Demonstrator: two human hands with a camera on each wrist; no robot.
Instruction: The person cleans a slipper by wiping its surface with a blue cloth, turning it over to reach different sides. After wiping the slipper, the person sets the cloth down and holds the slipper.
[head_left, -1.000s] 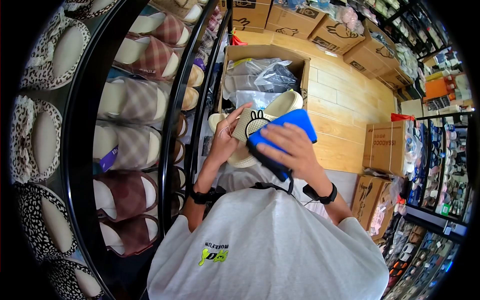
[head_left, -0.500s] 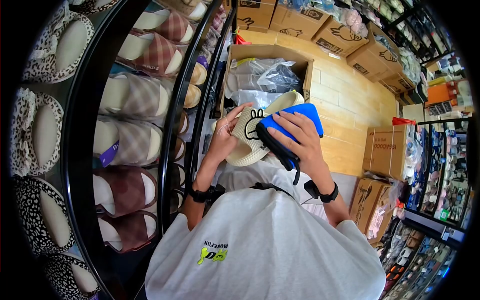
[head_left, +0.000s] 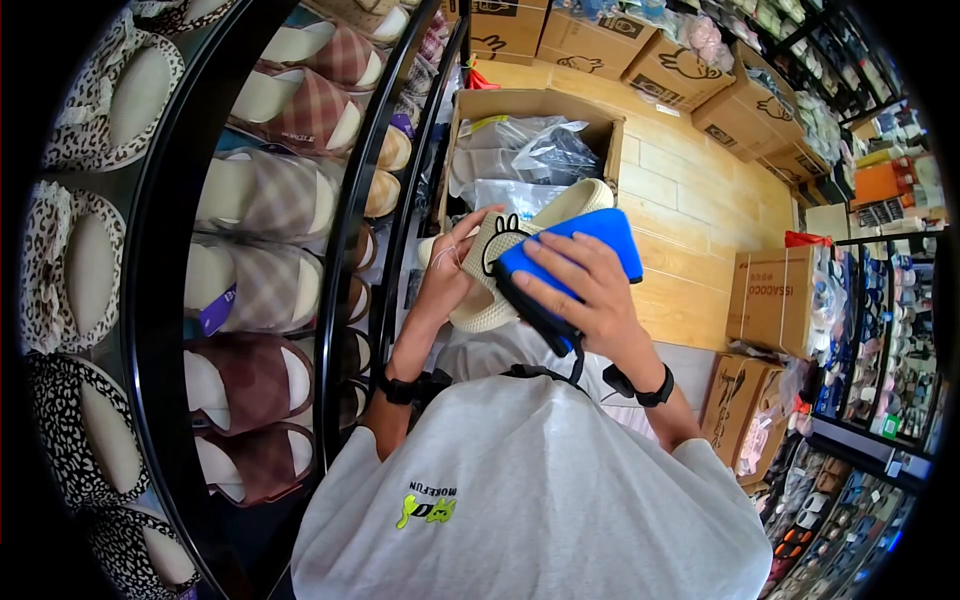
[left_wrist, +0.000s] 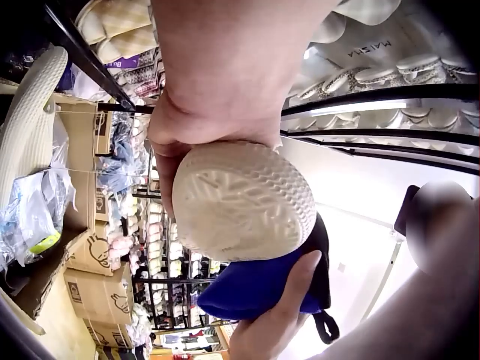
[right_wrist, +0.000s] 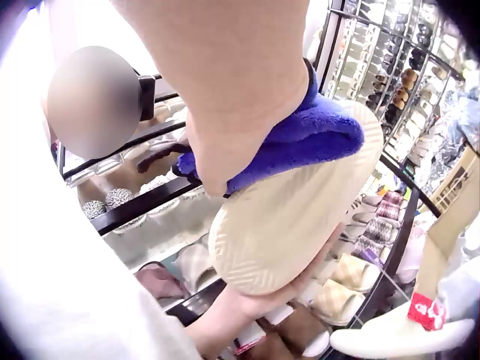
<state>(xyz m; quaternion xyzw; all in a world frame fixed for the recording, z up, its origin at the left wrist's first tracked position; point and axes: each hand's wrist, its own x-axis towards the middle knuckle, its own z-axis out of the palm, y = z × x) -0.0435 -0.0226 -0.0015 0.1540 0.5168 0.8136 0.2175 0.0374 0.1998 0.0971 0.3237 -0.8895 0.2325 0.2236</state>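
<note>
My left hand grips a cream slide slipper by its side, near the strap with a black rabbit outline. The slipper's patterned sole fills the middle of the left wrist view. In my right hand is a blue plush cloth with black edging and a black loop, held over the slipper's upper and covering part of the strap. The right wrist view shows the thumb pinching the cloth's folded edge at the sole. Just beyond lies a second cream slipper, with a red label.
An opened cardboard box with plastic-wrapped goods stands in front of me. Black shelves with slippers in rows run along my left. More cartons and shoe racks line the right, beyond a wooden floor.
My right hand and the cloth moved slightly right, uncovering more of the rabbit outline, then back left over it. The left hand keeps its grip on the slipper.
</note>
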